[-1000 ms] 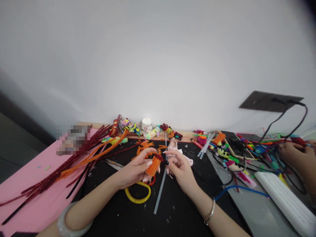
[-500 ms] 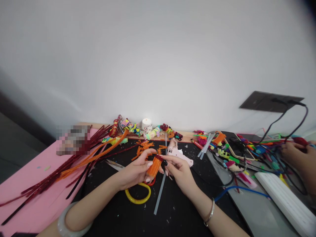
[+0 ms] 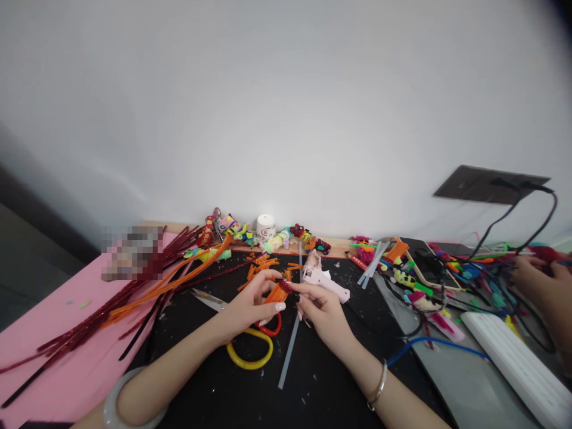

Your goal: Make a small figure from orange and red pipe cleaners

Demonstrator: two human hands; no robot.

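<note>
Between my hands is an orange pipe-cleaner piece (image 3: 277, 293) with a dark red fuzzy band at its upper end. My left hand (image 3: 255, 305) is closed around its orange body. The fingers of my right hand (image 3: 322, 308) pinch at the dark red end. Under my hands lie scissors (image 3: 250, 364) with yellow and red handles, the blades pointing left. A translucent glue stick (image 3: 290, 348) lies beside them. Just beyond my right hand rests a pale pink hot glue gun (image 3: 326, 282). Short cut orange pieces (image 3: 259, 269) are scattered behind my left hand.
Long red and orange pipe cleaners (image 3: 129, 295) spread over the pink surface at left. A white paper cup (image 3: 266, 226) and colourful figures line the wall. At right are glue sticks (image 3: 373, 265), a white power strip (image 3: 513, 363), cables, and another person's hand (image 3: 536, 283).
The orange piece has turned in my left hand, so its red end faces my right hand more. My left fingers have shifted around it. The other person's hand moved slightly.
</note>
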